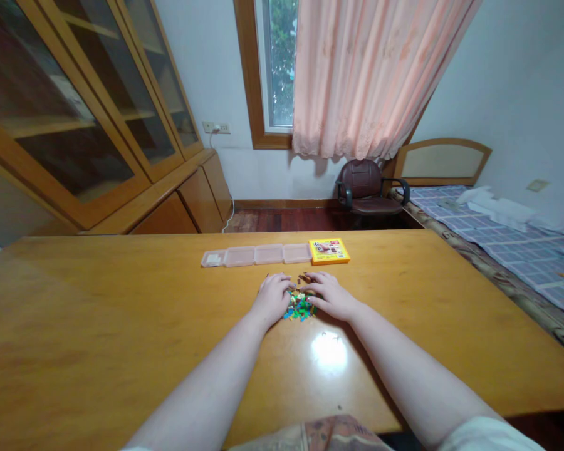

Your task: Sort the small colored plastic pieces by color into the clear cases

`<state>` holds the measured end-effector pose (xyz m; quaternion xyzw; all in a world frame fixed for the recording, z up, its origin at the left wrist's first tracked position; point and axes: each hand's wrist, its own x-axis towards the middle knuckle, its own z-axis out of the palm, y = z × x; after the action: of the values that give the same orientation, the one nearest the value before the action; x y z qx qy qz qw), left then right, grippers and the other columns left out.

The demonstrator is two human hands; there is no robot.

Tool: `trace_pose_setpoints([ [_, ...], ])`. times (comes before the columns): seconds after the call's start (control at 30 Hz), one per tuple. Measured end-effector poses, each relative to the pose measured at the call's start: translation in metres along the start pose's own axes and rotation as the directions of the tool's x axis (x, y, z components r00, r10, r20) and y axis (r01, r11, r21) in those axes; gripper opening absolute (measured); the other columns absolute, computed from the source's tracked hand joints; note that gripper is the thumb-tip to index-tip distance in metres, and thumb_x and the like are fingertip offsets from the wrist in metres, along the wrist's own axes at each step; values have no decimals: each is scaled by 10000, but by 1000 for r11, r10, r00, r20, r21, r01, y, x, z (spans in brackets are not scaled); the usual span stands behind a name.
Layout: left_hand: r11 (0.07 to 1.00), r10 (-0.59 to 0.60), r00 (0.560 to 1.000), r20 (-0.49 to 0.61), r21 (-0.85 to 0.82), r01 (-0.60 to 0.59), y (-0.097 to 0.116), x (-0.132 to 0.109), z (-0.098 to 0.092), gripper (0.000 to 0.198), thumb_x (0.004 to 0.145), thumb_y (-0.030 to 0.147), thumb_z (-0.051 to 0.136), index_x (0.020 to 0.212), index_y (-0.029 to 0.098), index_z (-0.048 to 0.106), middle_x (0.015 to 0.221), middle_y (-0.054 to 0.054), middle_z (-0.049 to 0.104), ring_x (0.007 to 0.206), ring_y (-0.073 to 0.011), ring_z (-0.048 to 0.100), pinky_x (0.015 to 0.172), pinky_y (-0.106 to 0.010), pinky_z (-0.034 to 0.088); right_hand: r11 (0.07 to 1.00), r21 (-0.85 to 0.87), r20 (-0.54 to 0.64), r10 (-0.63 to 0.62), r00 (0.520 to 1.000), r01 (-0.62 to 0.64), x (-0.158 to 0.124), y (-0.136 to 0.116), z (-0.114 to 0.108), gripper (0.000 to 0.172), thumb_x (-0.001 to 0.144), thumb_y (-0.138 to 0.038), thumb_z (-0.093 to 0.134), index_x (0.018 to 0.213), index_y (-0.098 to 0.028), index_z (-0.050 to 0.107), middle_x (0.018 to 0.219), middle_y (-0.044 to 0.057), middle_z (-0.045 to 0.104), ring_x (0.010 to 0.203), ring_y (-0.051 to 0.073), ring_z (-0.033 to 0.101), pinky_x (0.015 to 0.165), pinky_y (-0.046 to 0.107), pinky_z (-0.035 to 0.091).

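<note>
A small heap of tiny coloured toy bricks (301,308), mostly green, blue and yellow, lies on the wooden table (169,326) between my hands. My left hand (272,299) rests at the left edge of the heap, fingers apart and slightly bent, with nothing visible in it. On the opposite side, my right hand (331,294) reaches over the heap's right edge with its fingers spread. A few brown pieces (299,281) sit just beyond the heap, near the fingertips of both hands. Parts of the heap are hidden under the fingers.
Several clear plastic trays (267,254) stand in a row beyond my hands. A yellow box (329,251) adjoins their right end. Behind the table are a brown office chair (369,188) and a glass-door cabinet (98,113); a bed (507,232) is to the right.
</note>
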<state>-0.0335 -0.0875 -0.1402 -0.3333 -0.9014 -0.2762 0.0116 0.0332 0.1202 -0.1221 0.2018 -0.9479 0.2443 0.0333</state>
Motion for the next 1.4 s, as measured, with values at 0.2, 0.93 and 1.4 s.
trace_pose_setpoints([
  [0.2, 1000, 13, 1000, 16, -6, -13, 0, 0, 1, 355, 780, 101, 493, 1026, 233, 713, 1209, -49, 636, 1172, -224, 521, 1085, -425, 345, 1000, 14, -9, 2, 1000, -1, 0, 2, 2, 337, 927, -404, 505, 1203, -263, 638, 1390, 118, 481, 1255, 281, 431, 1046, 492, 318],
  [0.93, 998, -22, 995, 102, 56, 17, 4, -1, -1, 412, 851, 159, 488, 1215, 282, 636, 1373, -60, 527, 1302, -258, 408, 1136, -510, 231, 1000, 28, -60, 8, 998, -6, 1, 6, 4, 262, 935, -371, 498, 1044, -260, 709, 1316, 93, 554, 1211, 256, 475, 1028, 467, 336],
  [1.4, 994, -69, 997, 46, 92, 65, 3, -1, -4, 350, 827, 156, 502, 1093, 252, 708, 1308, -55, 589, 1254, -259, 468, 1131, -501, 262, 996, 76, -166, 49, 985, -37, 1, 14, 3, 368, 983, -362, 379, 997, -203, 710, 1070, 93, 665, 1038, 230, 554, 951, 418, 391],
])
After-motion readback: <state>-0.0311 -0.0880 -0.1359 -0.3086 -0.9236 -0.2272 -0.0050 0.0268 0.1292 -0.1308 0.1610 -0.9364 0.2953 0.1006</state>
